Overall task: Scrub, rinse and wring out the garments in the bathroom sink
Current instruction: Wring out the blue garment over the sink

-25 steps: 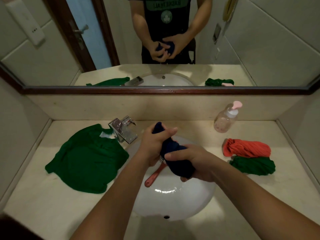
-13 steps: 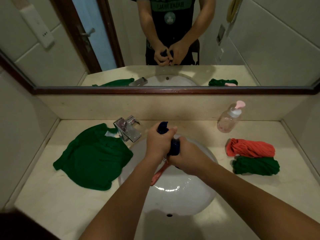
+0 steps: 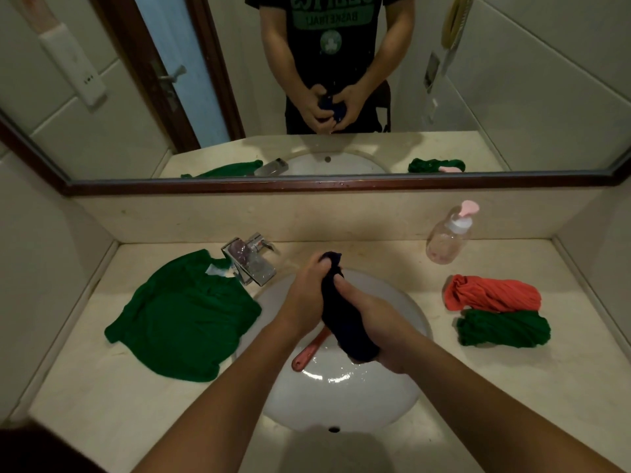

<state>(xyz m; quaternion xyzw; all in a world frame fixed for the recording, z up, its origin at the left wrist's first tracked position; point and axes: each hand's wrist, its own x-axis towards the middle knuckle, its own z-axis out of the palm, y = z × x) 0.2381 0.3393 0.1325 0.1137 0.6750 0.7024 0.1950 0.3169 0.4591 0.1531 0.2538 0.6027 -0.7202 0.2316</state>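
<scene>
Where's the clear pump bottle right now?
In the head view, the pump bottle stands at the back right of the counter, below the mirror, just behind the twisted orange garment.

Much of the wrung garment and the tool under it is lying out of sight.

The left grip (image 3: 304,295) and the right grip (image 3: 382,326) are wrapping round the twisted navy garment (image 3: 351,339), hiding its middle; only its top tuft and lower bulge are showing. Garment and right grip are covering the far end of the red handle (image 3: 309,351) in the sink (image 3: 341,397), so what it is carrying cannot be told. Both forearms are crossing the sink's near rim and running off the bottom edge. The faucet (image 3: 249,264) is overlapping the green shirt (image 3: 184,312) at its collar. The top edge is cutting the reflection in the mirror (image 3: 546,114) at the chest. A dark blurred shape (image 3: 34,452) is filling the bottom left corner, unidentifiable.
</scene>
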